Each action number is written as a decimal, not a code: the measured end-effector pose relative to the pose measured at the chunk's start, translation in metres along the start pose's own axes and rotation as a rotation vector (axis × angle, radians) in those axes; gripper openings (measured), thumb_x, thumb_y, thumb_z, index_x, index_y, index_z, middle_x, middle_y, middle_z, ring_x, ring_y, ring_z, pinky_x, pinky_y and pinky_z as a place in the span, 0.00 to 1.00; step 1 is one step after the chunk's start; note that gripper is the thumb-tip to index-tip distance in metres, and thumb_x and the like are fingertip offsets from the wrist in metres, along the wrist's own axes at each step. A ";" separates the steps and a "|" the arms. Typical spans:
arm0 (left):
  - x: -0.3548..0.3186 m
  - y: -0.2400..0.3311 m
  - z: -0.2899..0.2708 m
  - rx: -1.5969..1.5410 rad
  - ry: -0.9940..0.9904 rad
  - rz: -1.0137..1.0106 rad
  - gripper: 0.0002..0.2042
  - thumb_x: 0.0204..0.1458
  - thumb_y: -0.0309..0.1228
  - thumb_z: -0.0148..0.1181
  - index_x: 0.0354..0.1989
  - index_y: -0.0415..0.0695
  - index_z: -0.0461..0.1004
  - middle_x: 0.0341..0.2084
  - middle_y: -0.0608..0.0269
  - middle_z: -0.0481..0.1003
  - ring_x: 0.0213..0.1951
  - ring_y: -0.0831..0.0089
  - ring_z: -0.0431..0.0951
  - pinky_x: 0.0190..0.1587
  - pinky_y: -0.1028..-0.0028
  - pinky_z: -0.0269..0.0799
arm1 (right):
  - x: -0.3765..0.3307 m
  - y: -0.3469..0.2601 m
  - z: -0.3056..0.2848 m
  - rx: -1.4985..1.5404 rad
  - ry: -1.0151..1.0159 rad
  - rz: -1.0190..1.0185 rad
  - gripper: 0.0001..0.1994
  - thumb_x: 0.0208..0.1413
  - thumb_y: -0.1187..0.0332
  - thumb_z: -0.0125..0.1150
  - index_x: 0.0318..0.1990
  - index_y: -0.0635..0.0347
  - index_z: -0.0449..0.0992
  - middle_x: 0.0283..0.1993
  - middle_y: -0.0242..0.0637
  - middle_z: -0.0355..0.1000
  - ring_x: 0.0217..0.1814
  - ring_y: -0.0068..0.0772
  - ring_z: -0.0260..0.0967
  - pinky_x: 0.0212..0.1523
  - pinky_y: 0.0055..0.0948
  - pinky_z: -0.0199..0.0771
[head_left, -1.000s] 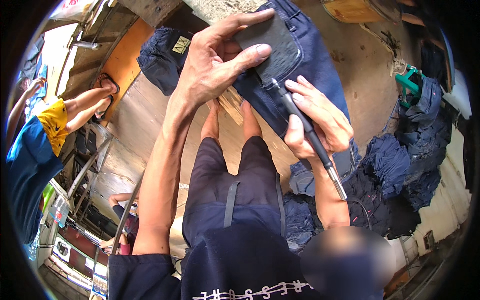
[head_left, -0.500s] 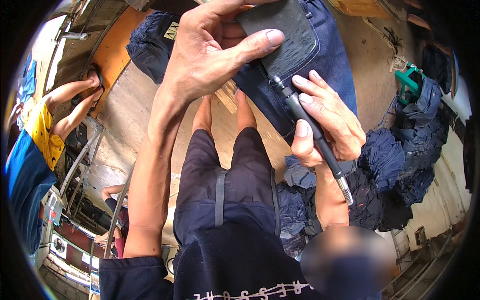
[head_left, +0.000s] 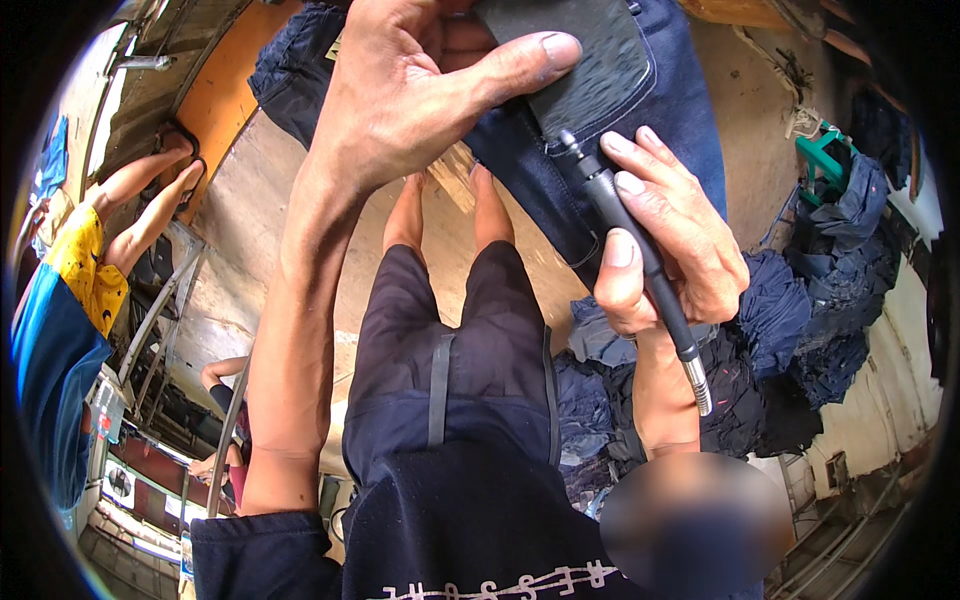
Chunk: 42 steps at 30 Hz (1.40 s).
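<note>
two hands (head_left: 395,95) (head_left: 695,225), one pen-shaped tool (head_left: 650,262), one garment (head_left: 690,110)

The bare left arm (head_left: 295,330) rises long and nearly straight out of a short black sleeve (head_left: 260,545), slanting inward toward the top. At its end the left hand (head_left: 400,95) tilts to the right, its fingers hidden or cut off by the upper edge. The left thumb (head_left: 525,65) reaches out sideways, nail facing up. The bare right forearm (head_left: 663,375) looks short, foreshortened behind the right hand (head_left: 690,230), whose bent fingers lie close together and point up and left. The right thumb (head_left: 621,265) opposes them from below in a closed, pen-like hold. Two bare lower legs (head_left: 405,222) show between the arms, below black knee-length shorts (head_left: 395,325).
</note>
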<state>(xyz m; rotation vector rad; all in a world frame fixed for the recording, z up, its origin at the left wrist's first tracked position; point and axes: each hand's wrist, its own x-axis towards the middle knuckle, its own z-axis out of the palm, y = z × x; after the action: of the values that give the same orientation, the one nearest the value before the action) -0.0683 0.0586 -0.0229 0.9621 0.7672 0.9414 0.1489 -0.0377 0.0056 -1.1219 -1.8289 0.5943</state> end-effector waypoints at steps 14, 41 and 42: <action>0.000 0.000 -0.001 0.019 0.013 0.000 0.30 0.62 0.17 0.71 0.74 0.36 0.71 0.64 0.50 0.80 0.60 0.70 0.82 0.63 0.70 0.80 | 0.001 0.001 0.001 0.012 -0.011 -0.007 0.14 0.57 0.75 0.62 0.49 0.74 0.81 0.42 0.58 0.84 0.52 0.65 0.87 0.63 0.66 0.83; -0.010 0.024 0.017 0.530 -0.076 -0.026 0.38 0.49 0.26 0.83 0.70 0.42 0.73 0.62 0.61 0.76 0.62 0.74 0.78 0.57 0.74 0.77 | 0.005 0.024 -0.014 0.067 0.052 -0.006 0.15 0.58 0.75 0.62 0.49 0.76 0.81 0.46 0.67 0.84 0.54 0.64 0.86 0.63 0.63 0.83; -0.010 0.021 0.017 0.507 -0.073 -0.002 0.39 0.48 0.26 0.84 0.70 0.42 0.73 0.62 0.61 0.76 0.62 0.74 0.78 0.57 0.74 0.77 | 0.005 0.025 -0.014 0.080 0.049 -0.011 0.15 0.58 0.75 0.62 0.49 0.76 0.81 0.46 0.67 0.84 0.54 0.64 0.86 0.63 0.63 0.83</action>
<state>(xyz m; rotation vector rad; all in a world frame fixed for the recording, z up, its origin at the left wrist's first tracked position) -0.0644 0.0498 0.0042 1.4269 0.9670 0.7146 0.1713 -0.0223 -0.0038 -1.0637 -1.7525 0.6232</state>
